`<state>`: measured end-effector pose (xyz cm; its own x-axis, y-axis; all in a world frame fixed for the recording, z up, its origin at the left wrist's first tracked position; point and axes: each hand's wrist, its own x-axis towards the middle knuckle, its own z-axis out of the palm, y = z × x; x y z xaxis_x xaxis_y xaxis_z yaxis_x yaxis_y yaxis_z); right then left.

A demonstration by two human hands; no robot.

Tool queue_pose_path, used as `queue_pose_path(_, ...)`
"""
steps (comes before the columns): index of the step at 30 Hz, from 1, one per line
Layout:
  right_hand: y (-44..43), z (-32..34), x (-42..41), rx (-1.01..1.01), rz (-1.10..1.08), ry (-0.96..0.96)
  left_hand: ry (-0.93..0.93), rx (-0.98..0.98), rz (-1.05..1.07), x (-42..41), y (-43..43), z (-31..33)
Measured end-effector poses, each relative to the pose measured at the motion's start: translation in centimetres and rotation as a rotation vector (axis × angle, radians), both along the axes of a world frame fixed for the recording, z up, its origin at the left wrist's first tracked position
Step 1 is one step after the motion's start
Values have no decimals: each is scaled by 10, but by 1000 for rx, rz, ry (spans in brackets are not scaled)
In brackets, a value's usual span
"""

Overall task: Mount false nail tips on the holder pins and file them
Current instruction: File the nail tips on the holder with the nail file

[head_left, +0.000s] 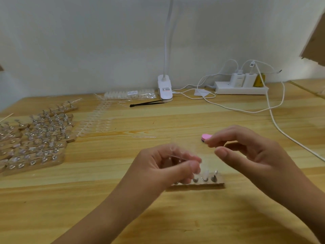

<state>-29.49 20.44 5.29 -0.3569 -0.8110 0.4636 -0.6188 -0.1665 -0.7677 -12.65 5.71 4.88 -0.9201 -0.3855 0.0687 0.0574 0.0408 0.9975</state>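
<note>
Only two hands and their forearms showed of the person. The left hand (158,166) and left forearm (105,213) were bare all the way to the picture's lower edge, skin only along the whole visible length. The right hand (249,150) and right forearm (302,196) were bare likewise, out to the right edge. The fingers were slim. The thumbnail (221,153) on the right hand showed clearest: short, rounded and plain. Creases marked the knuckles of the right fingers. The left fingertips were blurred, so their nails could not be made out.
</note>
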Motion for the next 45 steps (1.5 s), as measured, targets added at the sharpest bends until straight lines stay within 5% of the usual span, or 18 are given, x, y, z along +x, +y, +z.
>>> queue_pose_path(7,-11,1,21,-70,15,110,-36,-246,20,2,10,-4)
queue_pose_path(14,-9,-1,21,-130,-156,327,-43,-39,21,0,8,-2)
queue_pose_path(19,-8,-7,27,-151,-190,777,-54,79,29,-2,6,-5)
queue_pose_path(21,-7,-5,27,-106,-116,516,-30,36,25,-2,6,-5)
queue_pose_path(24,-4,8,20,119,147,-309,58,-268,27,0,9,-8)
queue_pose_path(26,-2,6,12,165,196,-531,100,-363,11,1,11,-9)
queue_pose_path(33,-3,8,13,161,180,-499,124,-177,-114,0,11,-6)
queue_pose_path(45,3,12,6,241,186,-400,124,-171,-93,2,6,-8)
